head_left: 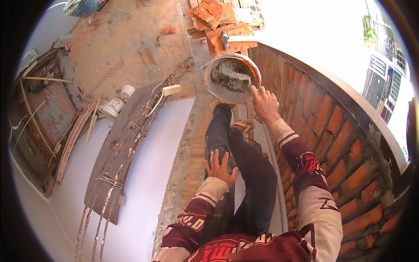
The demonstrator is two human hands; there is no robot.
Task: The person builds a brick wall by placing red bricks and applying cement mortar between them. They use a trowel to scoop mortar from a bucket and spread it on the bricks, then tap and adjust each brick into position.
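Note:
A round bucket (207, 83) of wet grey mortar (229, 83) stands ahead of my feet, beside the brick wall. My right hand (265, 104) is closed at the bucket's right rim, around the handle of a trowel (241, 77). The trowel's blade is coated with mortar and lies in the mix; most of its handle is hidden by my fingers. My left hand (221, 167) rests on my left knee with its fingers spread, holding nothing. Beyond the bucket, a hammer (224, 40) lies on stacked orange bricks (209, 15).
A brick wall (336, 131) with a dark top edge runs along my right. To the left, rusty rebar (104, 205) lies over a brown board (120, 144), with a white power socket (171, 90) on a cord. Dusty floor with debris (126, 39) lies farther off.

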